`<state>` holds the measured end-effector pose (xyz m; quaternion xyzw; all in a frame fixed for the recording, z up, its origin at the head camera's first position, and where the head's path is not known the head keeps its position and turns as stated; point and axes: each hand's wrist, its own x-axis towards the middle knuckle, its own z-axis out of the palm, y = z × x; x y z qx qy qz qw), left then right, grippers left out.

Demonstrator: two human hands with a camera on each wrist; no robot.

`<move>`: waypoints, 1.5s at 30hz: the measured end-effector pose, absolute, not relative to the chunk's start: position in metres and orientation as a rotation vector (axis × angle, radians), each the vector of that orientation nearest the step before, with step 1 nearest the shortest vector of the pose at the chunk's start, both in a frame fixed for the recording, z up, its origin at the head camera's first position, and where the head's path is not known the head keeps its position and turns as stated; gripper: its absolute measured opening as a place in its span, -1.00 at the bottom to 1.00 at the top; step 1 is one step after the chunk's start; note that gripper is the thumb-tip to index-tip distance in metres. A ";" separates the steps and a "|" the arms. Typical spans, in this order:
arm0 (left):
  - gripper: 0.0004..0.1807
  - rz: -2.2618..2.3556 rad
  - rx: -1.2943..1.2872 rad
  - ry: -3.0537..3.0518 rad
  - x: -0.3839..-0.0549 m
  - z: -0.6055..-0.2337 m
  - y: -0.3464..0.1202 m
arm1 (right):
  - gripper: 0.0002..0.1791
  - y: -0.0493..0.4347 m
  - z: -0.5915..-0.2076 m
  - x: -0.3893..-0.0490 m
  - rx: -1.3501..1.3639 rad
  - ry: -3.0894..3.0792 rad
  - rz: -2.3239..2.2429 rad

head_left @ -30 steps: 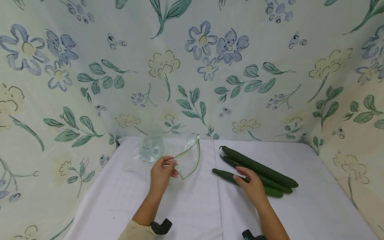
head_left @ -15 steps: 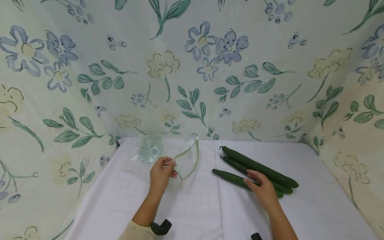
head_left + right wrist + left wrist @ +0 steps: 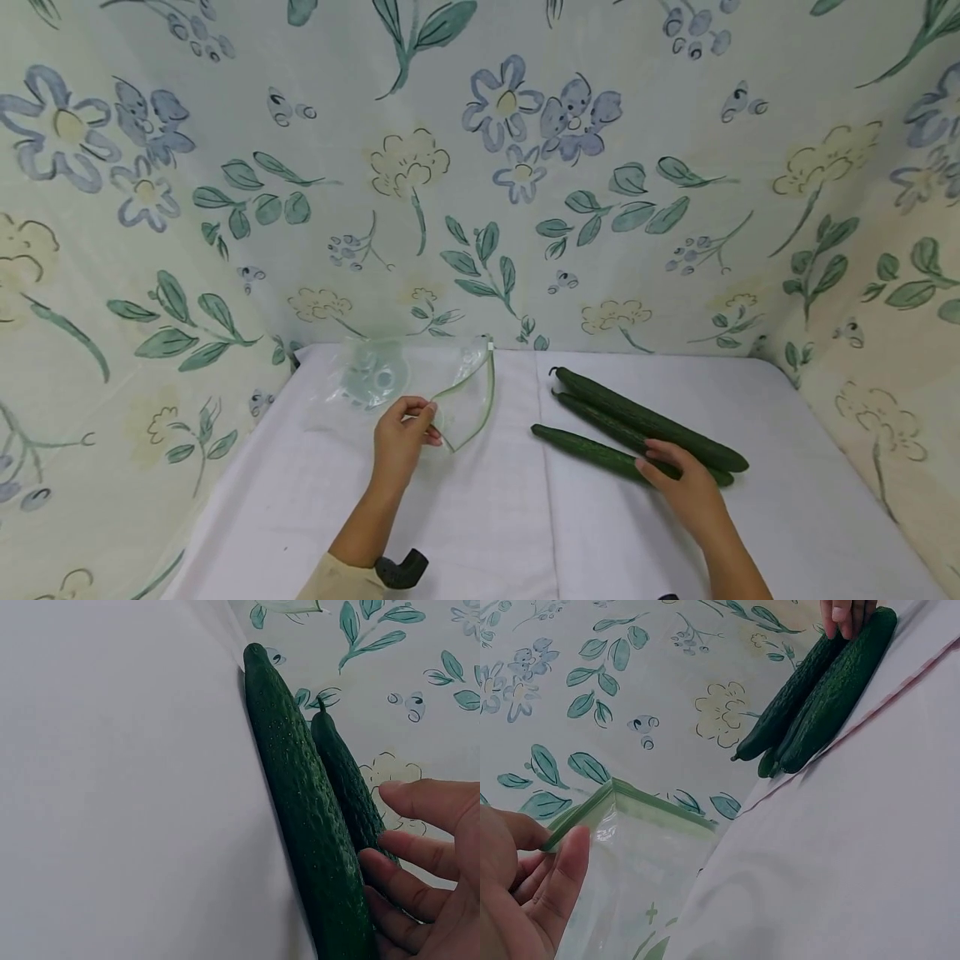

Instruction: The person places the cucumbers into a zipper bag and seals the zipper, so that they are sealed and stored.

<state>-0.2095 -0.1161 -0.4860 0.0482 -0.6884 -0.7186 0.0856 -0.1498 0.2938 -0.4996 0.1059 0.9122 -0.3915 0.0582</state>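
My left hand (image 3: 399, 440) pinches the edge of a clear zip bag (image 3: 660, 855) with a green zip strip, between thumb and fingers. Its mouth gapes toward the right, and a pale green round shape, print or content, shows on the body. Three long green cucumbers lie side by side at the right. Over the right end of the nearest cucumber (image 3: 581, 446) is my right hand (image 3: 690, 492), hiding that end. In the right wrist view its fingers (image 3: 412, 889) are spread and loosely bent along the cucumber's side, not wrapped around it.
Behind the nearest one lie the middle cucumber (image 3: 600, 418) and the far cucumber (image 3: 645, 410), almost touching. A white cloth (image 3: 480, 517) covers the table. Flower-patterned fabric (image 3: 480, 208) hangs at the back and both sides. A black device (image 3: 402, 569) sits at my left wrist.
My right hand has moved right and toward me along the nearest cucumber, from its middle to its right end. The cucumbers stay in place. My left hand and the bag have barely shifted.
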 end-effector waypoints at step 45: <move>-0.79 -2.163 0.162 -2.067 -0.211 -0.486 -0.115 | -0.06 0.337 -0.530 -0.140 0.339 2.747 -0.969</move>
